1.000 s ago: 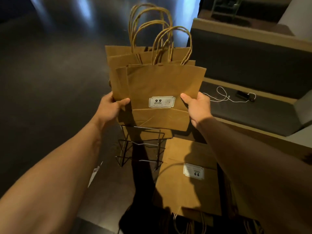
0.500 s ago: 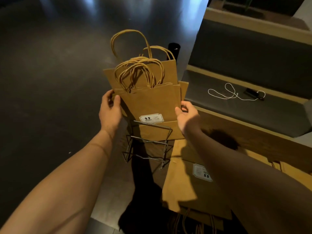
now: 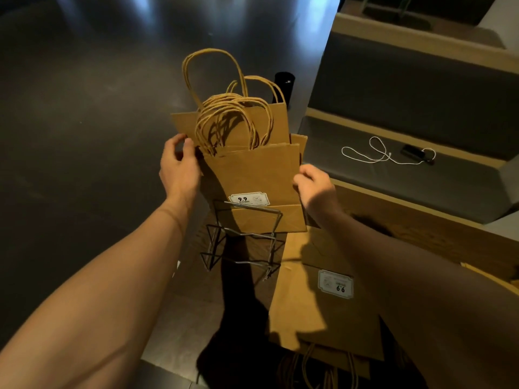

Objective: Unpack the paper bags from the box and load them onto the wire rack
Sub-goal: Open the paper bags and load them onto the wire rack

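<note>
Reading "9.9", a white label (image 3: 248,199) marks the front brown paper bag (image 3: 252,175) of a bunch standing upright in the wire rack (image 3: 241,237). Left hand (image 3: 179,169) fingers curl at the bunch's left edge; right hand (image 3: 314,186) fingers curl at its right edge, grip unclear. Right of the rack lies a flat bag (image 3: 323,313) labelled "6.6".

Bench, cord and cylinder

A white cord (image 3: 386,153) lies looped on the grey bench (image 3: 421,181); a black cylinder (image 3: 284,80) stands on the dark floor (image 3: 84,108).
</note>
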A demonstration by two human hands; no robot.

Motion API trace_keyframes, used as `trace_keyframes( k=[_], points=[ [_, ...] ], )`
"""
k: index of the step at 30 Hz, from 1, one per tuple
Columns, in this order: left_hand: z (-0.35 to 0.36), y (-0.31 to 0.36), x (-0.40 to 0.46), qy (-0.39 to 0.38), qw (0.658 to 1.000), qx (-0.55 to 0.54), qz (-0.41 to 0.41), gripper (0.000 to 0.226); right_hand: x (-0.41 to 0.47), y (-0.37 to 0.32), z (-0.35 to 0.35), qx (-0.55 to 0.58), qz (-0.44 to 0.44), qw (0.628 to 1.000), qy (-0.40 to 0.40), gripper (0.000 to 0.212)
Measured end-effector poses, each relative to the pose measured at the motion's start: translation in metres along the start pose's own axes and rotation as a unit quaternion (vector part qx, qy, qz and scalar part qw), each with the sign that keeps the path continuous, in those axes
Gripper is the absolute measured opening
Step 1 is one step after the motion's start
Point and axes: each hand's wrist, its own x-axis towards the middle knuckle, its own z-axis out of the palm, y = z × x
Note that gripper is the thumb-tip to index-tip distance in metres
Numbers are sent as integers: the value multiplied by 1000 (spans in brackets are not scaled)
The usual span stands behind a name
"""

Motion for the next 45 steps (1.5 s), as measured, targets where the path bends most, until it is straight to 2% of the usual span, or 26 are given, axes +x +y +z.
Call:
trace_keyframes(
  k=[2, 3, 4, 6, 7, 11, 14, 16, 18, 21, 24, 28, 32, 35, 39, 40, 42, 45],
  points=[
    [2, 0, -2, -1, 999, 24, 23, 16, 3, -12, 2, 127, 35, 991, 5, 72],
    [2, 1, -3, 2, 1000, 23, 22, 18, 4, -16, 2, 166, 61, 984, 12, 79],
    [3, 2, -4, 4, 1000, 18, 17, 23, 3, -19, 3, 195, 77, 978, 10, 71],
    [3, 4, -4, 10, 1000, 15, -1, 27, 1, -22, 3, 181, 54, 982, -21, 37],
    [1, 4, -4, 5, 1000, 19, -9, 28, 2, -22, 2, 160, 34, 986, -39, 30],
    [-7, -1, -2, -25, 997, 68, -36, 18, 6, -24, -1, 99, -6, 990, -97, 36],
    [-11, -7, -1, -34, 997, 53, -53, 34, 9, -25, -1, 62, -71, 993, -63, 42],
    [-12, -5, -5, -24, 997, 44, -64, 48, 10, -25, 2, 9, -93, 995, -27, 34],
    [-10, 0, -7, 6, 996, 30, -81, 56, 11, -27, 2, -14, -104, 995, 5, 35],
    [-7, 14, -7, 40, 993, 31, -103, 54, 14, -28, -2, 28, -86, 995, 48, 35],
    [-3, 19, -8, 38, 995, 42, -88, 52, 13, -27, -7, 87, -58, 992, 75, 39],
    [0, 19, -7, 51, 993, 53, -89, 48, 14, -22, -18, 257, 14, 966, 13, 28],
    [3, 19, -5, 52, 993, 60, -89, 46, 12, -9, -15, 198, 88, 975, -50, 40],
    [1, 18, -3, 55, 993, 62, -84, 45, 11, -15, -10, 218, 98, 970, -45, 44],
    [-7, 7, -1, 47, 996, 34, -73, 39, 14, -39, -22, 319, 79, 942, -62, 21],
    [-9, 3, -1, 52, 996, 32, -68, 36, 16, -40, -24, 313, 76, 944, -65, 22],
    [-10, 2, -2, 53, 996, 42, -61, 32, 16, -35, -23, 226, 53, 970, -68, 24],
    [-9, 4, -1, 26, 998, 42, -43, 32, 15, -7, -14, 108, 41, 990, -78, 48]
  ],
)
